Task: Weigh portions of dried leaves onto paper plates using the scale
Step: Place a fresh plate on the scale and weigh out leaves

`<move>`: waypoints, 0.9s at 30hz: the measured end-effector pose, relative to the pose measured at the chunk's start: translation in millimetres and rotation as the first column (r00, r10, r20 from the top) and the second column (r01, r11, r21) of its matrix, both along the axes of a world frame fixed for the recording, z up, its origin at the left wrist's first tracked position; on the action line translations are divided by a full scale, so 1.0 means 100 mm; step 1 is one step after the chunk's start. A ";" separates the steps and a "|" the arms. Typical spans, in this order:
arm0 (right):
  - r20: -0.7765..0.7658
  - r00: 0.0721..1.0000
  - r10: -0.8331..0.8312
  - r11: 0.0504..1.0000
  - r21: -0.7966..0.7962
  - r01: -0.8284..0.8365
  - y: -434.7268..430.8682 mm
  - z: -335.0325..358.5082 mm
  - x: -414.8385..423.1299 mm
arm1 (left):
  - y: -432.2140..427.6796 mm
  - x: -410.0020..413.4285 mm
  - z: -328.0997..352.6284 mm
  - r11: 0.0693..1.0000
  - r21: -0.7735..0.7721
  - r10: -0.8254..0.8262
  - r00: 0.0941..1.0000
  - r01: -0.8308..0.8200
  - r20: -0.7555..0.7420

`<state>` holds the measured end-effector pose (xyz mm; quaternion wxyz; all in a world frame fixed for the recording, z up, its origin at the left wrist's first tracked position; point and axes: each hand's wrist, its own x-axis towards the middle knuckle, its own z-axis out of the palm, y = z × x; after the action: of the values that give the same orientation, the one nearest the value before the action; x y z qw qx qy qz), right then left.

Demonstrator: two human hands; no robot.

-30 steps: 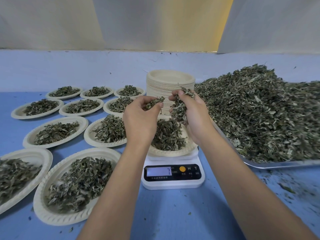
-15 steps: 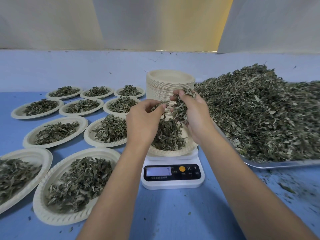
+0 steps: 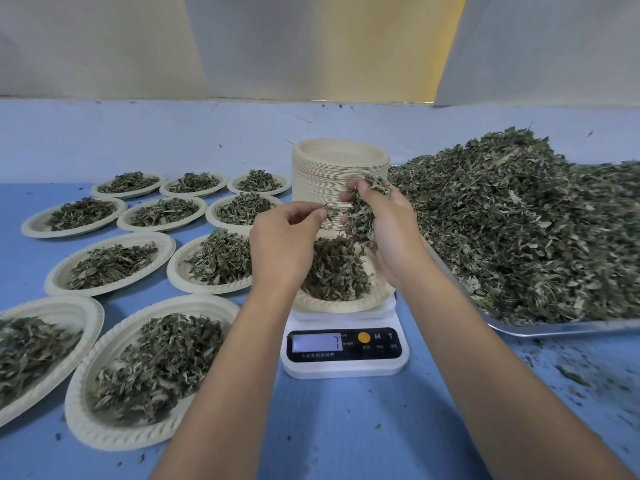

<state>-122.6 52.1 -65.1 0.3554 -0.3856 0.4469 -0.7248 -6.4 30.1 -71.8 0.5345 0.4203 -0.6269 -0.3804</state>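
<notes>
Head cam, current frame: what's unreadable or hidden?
All in the head view.
Scale display: blurred, only a 7-like digit shows; reading unclear.
Button captions on the scale: too small.
Plate on the scale: far rim hidden behind left hand and right hand.
Leaves in the right grip: amount hidden by the fingers.
Tray: cut off by right edge.
Nearest left plate: cut off by left edge.

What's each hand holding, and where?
Right hand holds a clump of dried leaves in its curled fingers; left hand pinches a few leaves between thumb and fingertip.
</notes>
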 end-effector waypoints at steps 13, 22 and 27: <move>0.269 0.963 0.029 0.999 0.007 -0.032 0.01 0.09 -0.09 | 0.09 -0.29 0.10 0.991 0.115 -0.035 0.952 0.073 -0.306; 0.380 0.912 -0.155 0.987 0.023 0.158 0.27 0.28 -0.65 | 0.29 -1.16 0.26 0.989 0.072 -0.097 0.930 0.131 -0.354; 0.329 0.888 -0.321 0.947 0.121 0.298 0.41 0.21 -1.06 | 0.43 -1.66 0.17 0.981 0.092 -0.139 0.954 0.169 -0.267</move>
<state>-228.5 92.9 -44.2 0.3208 -0.1644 0.4576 -0.8128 -172.8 72.6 -55.3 0.5559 0.3465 -0.5597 -0.5077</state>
